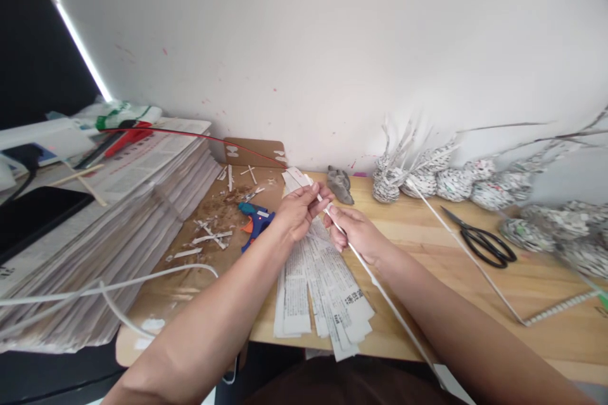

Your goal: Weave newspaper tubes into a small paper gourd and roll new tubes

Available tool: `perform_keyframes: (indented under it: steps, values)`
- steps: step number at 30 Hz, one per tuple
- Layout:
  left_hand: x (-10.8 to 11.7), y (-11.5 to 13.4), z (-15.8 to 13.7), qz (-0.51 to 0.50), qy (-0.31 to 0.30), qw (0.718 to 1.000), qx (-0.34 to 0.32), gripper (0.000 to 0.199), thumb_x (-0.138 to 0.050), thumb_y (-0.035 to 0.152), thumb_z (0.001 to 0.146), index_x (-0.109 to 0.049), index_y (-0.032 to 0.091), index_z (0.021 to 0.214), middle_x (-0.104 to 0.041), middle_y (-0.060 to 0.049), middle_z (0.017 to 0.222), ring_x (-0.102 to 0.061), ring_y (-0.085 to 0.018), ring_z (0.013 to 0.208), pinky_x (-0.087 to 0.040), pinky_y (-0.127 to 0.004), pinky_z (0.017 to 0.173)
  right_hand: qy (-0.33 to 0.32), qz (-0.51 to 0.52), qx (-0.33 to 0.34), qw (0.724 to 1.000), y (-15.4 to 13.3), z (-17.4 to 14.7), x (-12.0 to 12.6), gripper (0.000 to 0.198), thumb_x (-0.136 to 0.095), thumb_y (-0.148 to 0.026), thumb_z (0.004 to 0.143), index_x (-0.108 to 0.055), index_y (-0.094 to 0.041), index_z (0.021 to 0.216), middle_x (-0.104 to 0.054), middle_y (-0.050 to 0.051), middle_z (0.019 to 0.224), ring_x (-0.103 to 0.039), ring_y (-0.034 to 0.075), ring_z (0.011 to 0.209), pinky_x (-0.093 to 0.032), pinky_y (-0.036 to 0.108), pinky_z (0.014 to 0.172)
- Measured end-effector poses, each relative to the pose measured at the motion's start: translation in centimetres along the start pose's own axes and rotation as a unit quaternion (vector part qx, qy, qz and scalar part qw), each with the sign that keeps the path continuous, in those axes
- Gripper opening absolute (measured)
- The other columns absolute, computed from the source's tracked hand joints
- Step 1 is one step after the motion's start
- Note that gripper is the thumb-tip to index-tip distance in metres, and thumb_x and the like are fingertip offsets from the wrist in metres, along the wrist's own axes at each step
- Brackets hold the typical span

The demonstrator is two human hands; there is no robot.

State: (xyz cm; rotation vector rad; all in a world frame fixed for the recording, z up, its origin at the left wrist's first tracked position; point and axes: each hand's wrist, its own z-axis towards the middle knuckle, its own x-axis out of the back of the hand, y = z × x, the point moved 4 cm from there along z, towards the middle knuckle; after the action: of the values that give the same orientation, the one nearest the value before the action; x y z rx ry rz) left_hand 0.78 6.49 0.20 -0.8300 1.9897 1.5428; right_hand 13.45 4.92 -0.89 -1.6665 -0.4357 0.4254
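Note:
Both hands meet over the middle of the table on a long, thin white rolled-paper stick, which slants down toward the front edge. My left hand pinches its upper end between thumb and fingers. Just below and to the right, my right hand is closed around the stick. Under the hands lies a fanned pile of newspaper strips, partly covered by them. A blue glue gun with orange parts rests left of my left hand, partly hidden by the forearm.
A tall newspaper stack bearing a black phone fills the left. Paper scraps litter a brown board. At right are black-handled scissors and several woven paper gourd shapes. A grey lump sits by the wall.

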Motion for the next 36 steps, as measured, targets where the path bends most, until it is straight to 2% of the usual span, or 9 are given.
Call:
perform_keyframes:
  steps: [3, 7, 9, 13, 19, 25, 27, 31, 36]
  values:
    - [0.08, -0.04, 0.06, -0.011, -0.001, 1.000, 0.005, 0.014, -0.057, 0.010, 0.089, -0.068, 0.007, 0.082, -0.070, -0.007, 0.073, -0.071, -0.013, 0.068, -0.058, -0.016, 0.062, -0.045, 0.124, -0.054, 0.990, 0.51, 0.02, -0.71, 0.039, -0.053, -0.059, 0.086, -0.054, -0.020, 0.080, -0.036, -0.010, 0.042, -0.037, 0.009, 0.037, -0.029, 0.024, 0.043]
    - [0.34, -0.20, 0.31, 0.000, 0.002, 1.000, -0.007, 0.012, -0.059, 0.011, 0.088, -0.068, 0.007, 0.081, -0.069, -0.007, 0.073, -0.071, -0.013, 0.069, -0.058, -0.016, 0.062, 0.035, -0.028, 0.020, 0.999, 0.11, 0.01, -0.11, 0.042, -0.056, -0.058, 0.086, -0.061, -0.017, 0.083, -0.050, -0.005, 0.048, -0.045, 0.009, 0.042, -0.033, 0.024, 0.046]
    - [0.35, -0.30, 0.34, 0.007, -0.001, 1.000, -0.002, 0.013, -0.058, 0.011, 0.089, -0.068, 0.006, 0.082, -0.069, -0.008, 0.073, -0.071, -0.013, 0.069, -0.058, -0.017, 0.062, 0.044, -0.045, 0.034, 0.997, 0.04, -0.01, -0.02, 0.042, -0.057, -0.058, 0.085, -0.061, -0.017, 0.078, -0.050, -0.005, 0.047, -0.044, 0.009, 0.042, -0.033, 0.023, 0.046]
    - [0.17, -0.30, 0.22, -0.009, -0.006, 1.000, 0.012, 0.013, -0.058, 0.011, 0.089, -0.068, 0.005, 0.083, -0.069, -0.008, 0.073, -0.071, -0.013, 0.068, -0.059, -0.017, 0.064, -0.049, 0.145, -0.048, 0.987, 0.57, 0.03, -0.71, 0.039, -0.059, -0.057, 0.083, -0.056, -0.019, 0.078, -0.037, -0.010, 0.040, -0.035, 0.008, 0.036, -0.029, 0.023, 0.042]
    - [0.15, -0.25, 0.22, -0.028, -0.002, 0.999, 0.016, 0.011, -0.058, 0.011, 0.089, -0.067, 0.006, 0.084, -0.070, -0.007, 0.073, -0.072, -0.013, 0.067, -0.059, -0.018, 0.063, -0.001, 0.104, -0.016, 0.994, 0.37, 0.24, -0.27, 0.039, -0.061, -0.054, 0.085, -0.059, -0.016, 0.077, -0.048, -0.005, 0.045, -0.046, 0.009, 0.042, -0.031, 0.022, 0.044]
    - [0.19, -0.13, 0.23, -0.025, -0.002, 1.000, 0.012, 0.014, -0.055, 0.011, 0.091, -0.066, 0.008, 0.082, -0.071, -0.008, 0.075, -0.072, -0.014, 0.070, -0.059, -0.018, 0.065, -0.051, 0.230, -0.060, 0.970, 1.00, 0.33, -0.86, 0.034, -0.067, -0.049, 0.081, -0.057, -0.017, 0.078, -0.044, -0.008, 0.045, -0.040, 0.007, 0.040, -0.031, 0.022, 0.045]
    - [0.20, -0.09, 0.22, -0.021, -0.002, 1.000, 0.016, 0.014, -0.056, 0.011, 0.090, -0.066, 0.008, 0.082, -0.071, -0.008, 0.074, -0.072, -0.014, 0.069, -0.058, -0.017, 0.062, -0.039, 0.198, -0.049, 0.978, 0.95, 0.36, -0.79, 0.034, -0.067, -0.050, 0.081, -0.057, -0.018, 0.077, -0.045, -0.007, 0.045, -0.042, 0.008, 0.040, -0.031, 0.022, 0.045]
    - [0.35, -0.11, 0.19, 0.005, 0.009, 0.999, 0.031, 0.011, -0.058, 0.011, 0.089, -0.065, 0.008, 0.082, -0.069, -0.006, 0.070, -0.072, -0.014, 0.066, -0.056, -0.015, 0.053, 0.028, 0.050, -0.003, 0.998, 0.67, 0.34, -0.31, 0.035, -0.064, -0.051, 0.082, -0.057, -0.018, 0.074, -0.049, -0.006, 0.046, -0.045, 0.009, 0.040, -0.030, 0.022, 0.043]
    - [0.36, 0.09, 0.13, 0.009, 0.009, 1.000, 0.020, 0.012, -0.057, 0.012, 0.090, -0.066, 0.008, 0.083, -0.070, -0.006, 0.072, -0.071, -0.013, 0.064, -0.056, -0.014, 0.052, 0.077, -0.084, 0.087, 0.990, 0.06, -0.05, 0.14, 0.032, -0.065, -0.051, 0.082, -0.056, -0.020, 0.077, -0.051, -0.006, 0.050, -0.045, 0.009, 0.044, -0.035, 0.023, 0.047]
